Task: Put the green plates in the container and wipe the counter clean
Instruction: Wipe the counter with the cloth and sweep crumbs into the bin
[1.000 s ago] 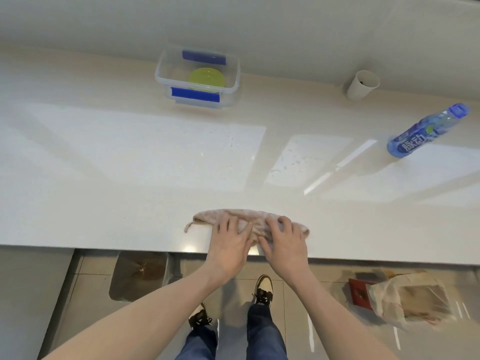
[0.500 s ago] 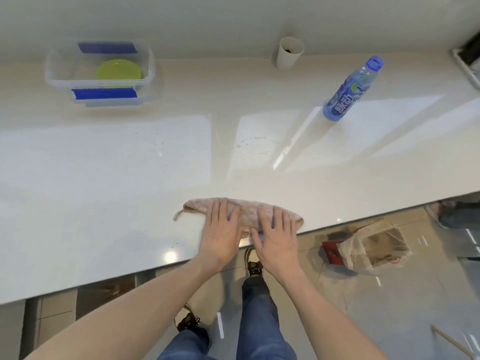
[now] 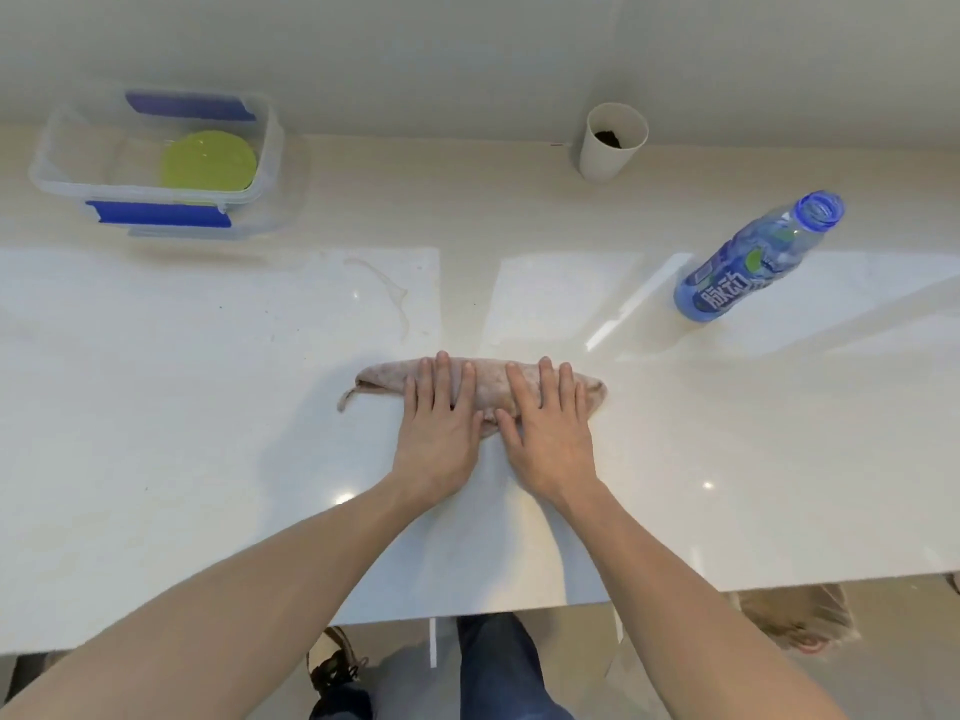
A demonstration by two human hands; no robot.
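Observation:
A green plate (image 3: 208, 161) lies inside the clear container (image 3: 156, 192) with blue clips, at the back left of the white counter (image 3: 208, 433). A rolled pinkish cloth (image 3: 382, 383) lies across the middle of the counter. My left hand (image 3: 441, 423) and my right hand (image 3: 550, 428) press flat on it side by side, fingers stretched forward. The hands cover the cloth's middle and near edge.
A curved wet streak (image 3: 397, 296) marks the counter beyond the cloth, with a few dark specks around it. A white paper cup (image 3: 610, 142) stands against the back wall. A blue bottle (image 3: 748, 262) stands at the right. A bag (image 3: 795, 615) lies on the floor below.
Both hands have pushed the cloth away from the counter's front edge toward its middle. The view has swung, so the container now sits further left.

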